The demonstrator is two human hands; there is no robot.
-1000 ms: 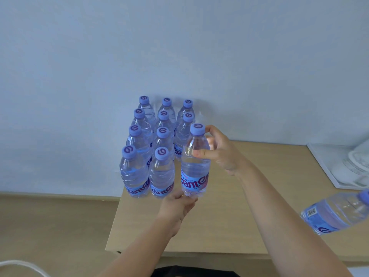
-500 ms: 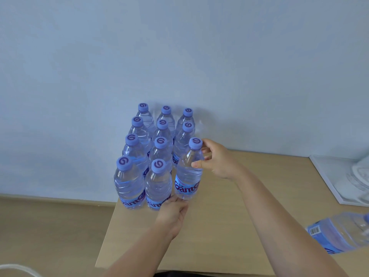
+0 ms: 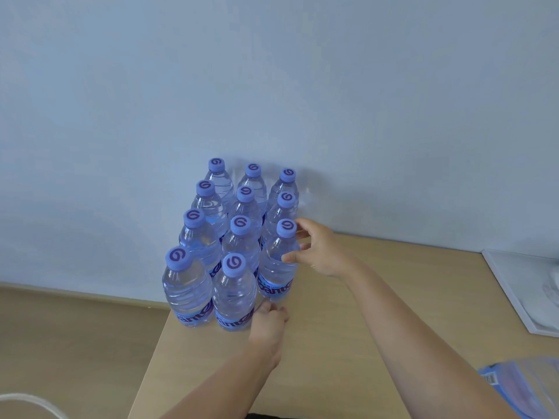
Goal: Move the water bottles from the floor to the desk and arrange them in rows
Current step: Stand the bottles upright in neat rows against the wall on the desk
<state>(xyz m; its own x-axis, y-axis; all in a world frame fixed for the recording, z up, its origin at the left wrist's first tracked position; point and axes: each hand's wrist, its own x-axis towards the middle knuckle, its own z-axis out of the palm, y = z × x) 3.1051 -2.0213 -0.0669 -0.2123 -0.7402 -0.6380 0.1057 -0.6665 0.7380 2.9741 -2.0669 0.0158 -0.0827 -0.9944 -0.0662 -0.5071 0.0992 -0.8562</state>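
Clear bottle (image 3: 279, 261) stands on the table (image 3: 348, 328); right hand (image 3: 320, 252) holds its upper part, left hand's (image 3: 269, 322) fingers touch its base.

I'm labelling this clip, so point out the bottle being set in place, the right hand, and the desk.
bottle being set in place (image 3: 276, 269), head view, on its clear body above the label
right hand (image 3: 320, 252), head view, on the back of the hand
desk (image 3: 348, 334), head view, on bare wood

Soft, even, bluish daylight; faint shadows on the wall (image 3: 121, 116); wide-angle bending and blur at edges.
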